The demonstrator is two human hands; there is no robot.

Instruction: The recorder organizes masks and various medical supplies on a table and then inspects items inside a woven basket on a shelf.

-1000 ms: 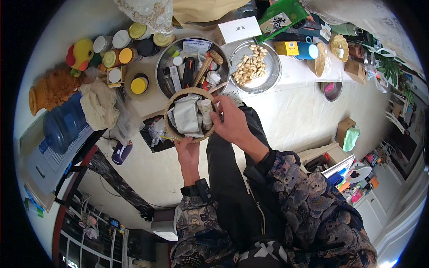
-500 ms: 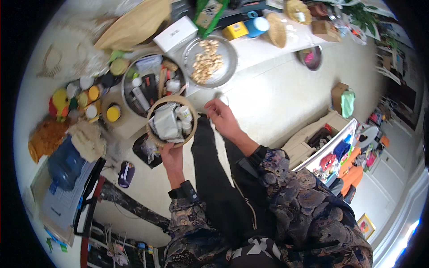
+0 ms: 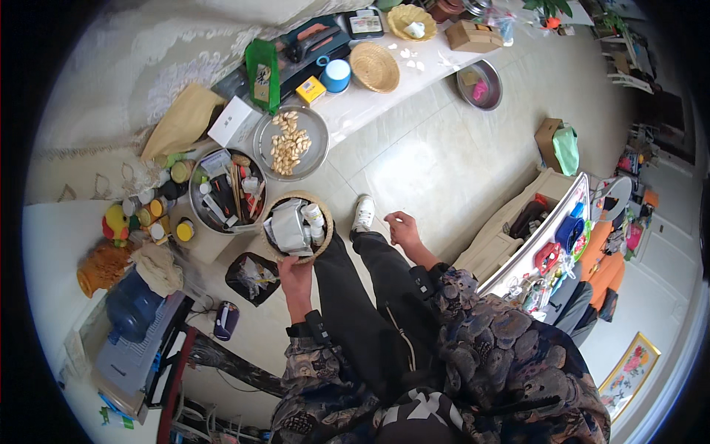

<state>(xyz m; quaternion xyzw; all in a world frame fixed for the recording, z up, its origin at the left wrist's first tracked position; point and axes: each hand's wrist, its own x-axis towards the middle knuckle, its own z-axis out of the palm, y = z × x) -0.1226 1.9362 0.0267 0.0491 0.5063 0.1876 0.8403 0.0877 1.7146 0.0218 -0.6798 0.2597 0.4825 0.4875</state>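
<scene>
My left hand point(image 3: 296, 275) grips the near rim of a round woven basket point(image 3: 275, 248), with the fingers partly hidden under it. Inside the basket lie a crumpled silver packet point(image 3: 288, 228) and white bottles point(image 3: 315, 222) along its right side. My right hand point(image 3: 405, 231) hovers over the floor to the right of my knees. Its fingers are loosely curled and apart, and I see nothing in them. Just beyond the basket, a round metal basin point(image 3: 259, 211) holds tubes, boxes and small tools. Next to it, a metal tray point(image 3: 319, 159) carries shelled-looking pale nuts or pods point(image 3: 290, 144).
Along the table point(image 3: 362, 118) stand a blue cup point(image 3: 335, 75), a yellow box point(image 3: 310, 89), a green bag point(image 3: 263, 78) and a wicker basket point(image 3: 375, 66). A black bin point(image 3: 251, 280) is at my left leg. A wooden cabinet point(image 3: 495, 222) stands to the right.
My right hand has moved away from beside the basket toward the right. My left hand still holds the basket. The view has shifted, showing more of the table's far side.
</scene>
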